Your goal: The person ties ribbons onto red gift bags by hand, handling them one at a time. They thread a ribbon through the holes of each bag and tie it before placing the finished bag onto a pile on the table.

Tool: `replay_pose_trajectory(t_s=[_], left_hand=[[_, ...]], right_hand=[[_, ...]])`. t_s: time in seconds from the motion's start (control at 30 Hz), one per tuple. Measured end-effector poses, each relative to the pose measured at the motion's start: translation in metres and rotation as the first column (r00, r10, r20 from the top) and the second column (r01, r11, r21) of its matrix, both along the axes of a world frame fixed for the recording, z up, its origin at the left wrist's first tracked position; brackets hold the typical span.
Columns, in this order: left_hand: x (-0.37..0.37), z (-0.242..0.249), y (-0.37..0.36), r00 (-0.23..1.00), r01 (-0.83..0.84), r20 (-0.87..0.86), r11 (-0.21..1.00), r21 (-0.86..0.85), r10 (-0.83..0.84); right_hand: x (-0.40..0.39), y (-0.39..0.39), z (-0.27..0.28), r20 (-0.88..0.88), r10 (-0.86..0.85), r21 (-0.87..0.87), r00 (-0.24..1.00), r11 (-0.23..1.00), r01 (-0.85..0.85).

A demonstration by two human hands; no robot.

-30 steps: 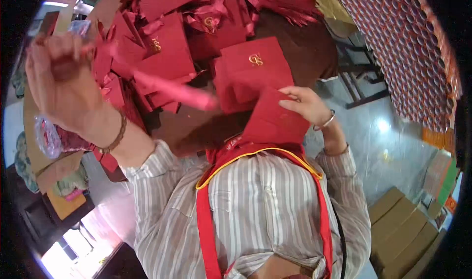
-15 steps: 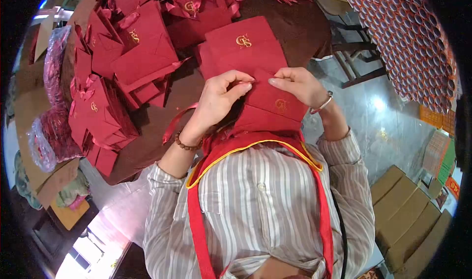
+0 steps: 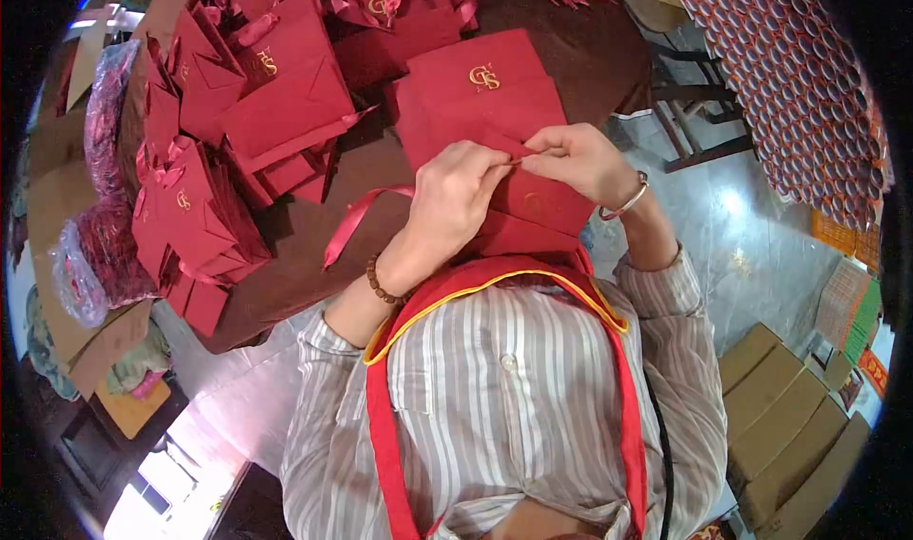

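A red paper bag [image 3: 544, 215] with a gold monogram lies flat in front of my body, at the table's near edge. My left hand [image 3: 455, 196] pinches a red ribbon at the bag's edge, fingertips pressed together. From under that hand the loose ribbon end [image 3: 354, 224] trails left over the tablecloth. Close beside it, my right hand [image 3: 580, 166] pinches the same ribbon between thumb and fingers. Any knot or hole there is hidden by the fingertips. Just beyond my hands lie more flat red bags [image 3: 485, 79], the top one showing its gold monogram.
Piled red bags [image 3: 285, 84], several with ribbon bows, cover the table's left side on a brown cloth [image 3: 314, 241]. A plastic-wrapped bundle [image 3: 105, 255] is at far left. On the right are a wooden stool [image 3: 704, 122], a rack of round red-rimmed items [image 3: 789, 74] and cardboard boxes [image 3: 780, 407].
My left hand has moved slightly right, its knuckles turned up, closing in on my right hand. The trailing ribbon end has shifted and shows more. My right hand's fingers have closed together.
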State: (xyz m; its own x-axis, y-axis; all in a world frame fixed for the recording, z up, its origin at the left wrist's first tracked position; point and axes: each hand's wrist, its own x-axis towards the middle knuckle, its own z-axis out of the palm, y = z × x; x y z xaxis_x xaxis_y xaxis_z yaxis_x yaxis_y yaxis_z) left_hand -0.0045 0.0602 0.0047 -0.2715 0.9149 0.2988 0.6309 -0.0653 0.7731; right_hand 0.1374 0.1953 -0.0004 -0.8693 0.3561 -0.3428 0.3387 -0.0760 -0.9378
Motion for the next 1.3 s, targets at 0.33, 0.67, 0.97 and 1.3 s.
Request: replay_pose_trajectory(t_s=[0.33,0.67,0.97,1.3], left_hand=[[0.002,0.001,0.002,0.991,0.047,-0.122,0.999,-0.006,-0.047],[0.007,0.010,0.004,0.978,0.049,-0.197,0.992,-0.113,-0.071],[0.008,0.006,0.003,0.980,0.027,-0.194,0.996,-0.085,-0.043],[0.021,0.015,0.008,0.823,0.068,-0.559,0.994,-0.086,-0.105]], right_hand=[[0.007,-0.001,-0.003,-0.028,-0.040,0.035,0.999,0.999,0.040],[0.011,-0.001,-0.002,0.012,-0.027,0.056,1.000,0.998,0.026],[0.008,-0.007,0.003,-0.059,-0.062,0.010,0.996,0.998,0.062],[0.008,-0.018,0.008,-0.105,-0.069,0.288,0.992,0.953,0.097]])
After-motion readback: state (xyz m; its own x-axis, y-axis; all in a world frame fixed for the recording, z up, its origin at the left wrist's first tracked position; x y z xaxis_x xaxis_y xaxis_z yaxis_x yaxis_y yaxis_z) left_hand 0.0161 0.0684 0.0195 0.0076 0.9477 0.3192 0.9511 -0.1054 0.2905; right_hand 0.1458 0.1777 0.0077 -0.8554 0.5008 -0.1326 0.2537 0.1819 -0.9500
